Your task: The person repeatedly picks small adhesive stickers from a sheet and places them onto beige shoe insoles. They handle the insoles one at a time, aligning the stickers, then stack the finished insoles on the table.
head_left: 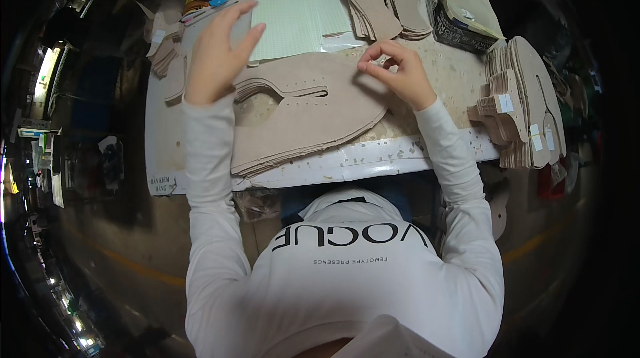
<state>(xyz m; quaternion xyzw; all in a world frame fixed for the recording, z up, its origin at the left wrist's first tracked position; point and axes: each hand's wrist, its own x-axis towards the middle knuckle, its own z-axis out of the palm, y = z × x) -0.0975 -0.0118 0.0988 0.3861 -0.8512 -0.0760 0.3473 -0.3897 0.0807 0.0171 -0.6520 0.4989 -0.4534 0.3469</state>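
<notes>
The left hand (pixel 217 61) spreads wide, seemingly empty; the right hand (pixel 405 77) curls thumb toward forefinger, any hold unclear to me; between them, bodyward, lies the stack (pixel 320 121); a dragging sleeve (pixel 453 151) could skew it.

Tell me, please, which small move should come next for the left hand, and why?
Probably lower the left hand onto the stack of beige pieces to steady it: that hand looks open and empty, while the right hand, thumb and forefinger curled together, is by the stack's right end.
</notes>
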